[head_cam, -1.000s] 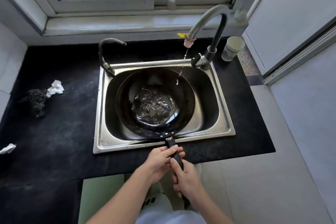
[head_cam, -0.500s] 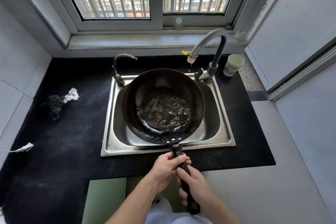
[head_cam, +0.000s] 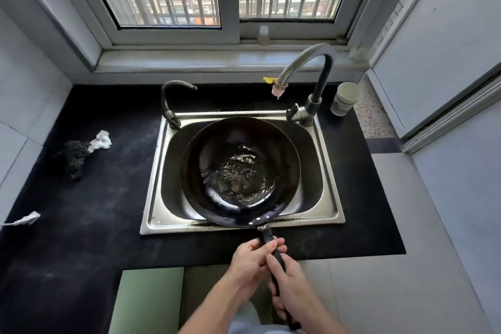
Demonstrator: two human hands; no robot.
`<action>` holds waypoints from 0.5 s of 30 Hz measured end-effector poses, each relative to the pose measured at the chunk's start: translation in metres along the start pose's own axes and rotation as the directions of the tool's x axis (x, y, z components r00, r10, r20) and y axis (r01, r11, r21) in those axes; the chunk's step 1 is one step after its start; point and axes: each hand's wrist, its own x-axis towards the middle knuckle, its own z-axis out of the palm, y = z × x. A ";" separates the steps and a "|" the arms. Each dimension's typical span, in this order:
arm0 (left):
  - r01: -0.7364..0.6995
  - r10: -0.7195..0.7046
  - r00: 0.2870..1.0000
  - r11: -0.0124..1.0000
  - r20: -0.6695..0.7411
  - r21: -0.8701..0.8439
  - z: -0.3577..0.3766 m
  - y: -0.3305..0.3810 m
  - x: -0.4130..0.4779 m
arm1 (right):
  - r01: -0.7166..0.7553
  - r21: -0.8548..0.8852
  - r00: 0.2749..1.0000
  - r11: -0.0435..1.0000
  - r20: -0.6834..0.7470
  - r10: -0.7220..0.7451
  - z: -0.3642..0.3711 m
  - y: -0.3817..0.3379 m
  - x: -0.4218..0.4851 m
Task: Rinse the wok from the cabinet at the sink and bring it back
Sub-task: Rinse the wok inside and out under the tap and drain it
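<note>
A dark round wok (head_cam: 282,154) is held over the steel sink (head_cam: 329,195), with rippling water pooled in its bottom. Its black handle (head_cam: 267,236) reaches toward me over the sink's front rim. My left hand (head_cam: 250,262) grips the handle close to the wok. Behind it, my right hand (head_cam: 291,283) grips the handle's rear part. The tall curved faucet (head_cam: 311,62) stands at the sink's back right, and only a drop hangs from its spout.
A second small dark tap (head_cam: 169,102) stands at the sink's back left. A pale cup (head_cam: 345,99) sits right of the faucet. On the black counter (head_cam: 95,225) lie a dark scrubber with a white rag (head_cam: 78,152) and a white scrap (head_cam: 25,219).
The water stream from the faucet has stopped. The wok has been lifted from the sink bottom and the water in it swirls. My view has tilted up toward the window.
</note>
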 end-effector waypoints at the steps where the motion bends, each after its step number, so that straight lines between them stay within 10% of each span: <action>1: -0.009 0.009 1.000 1.000 -0.002 -0.001 0.003 0.003 0.001 | 0.012 -0.028 1.000 1.000 0.006 -0.012 -0.003 -0.004 0.003; 15: -0.088 0.091 0.993 0.996 -0.076 0.034 -0.004 0.016 -0.010 | 0.030 -0.022 0.995 0.999 0.097 -0.028 0.003 -0.028 0.000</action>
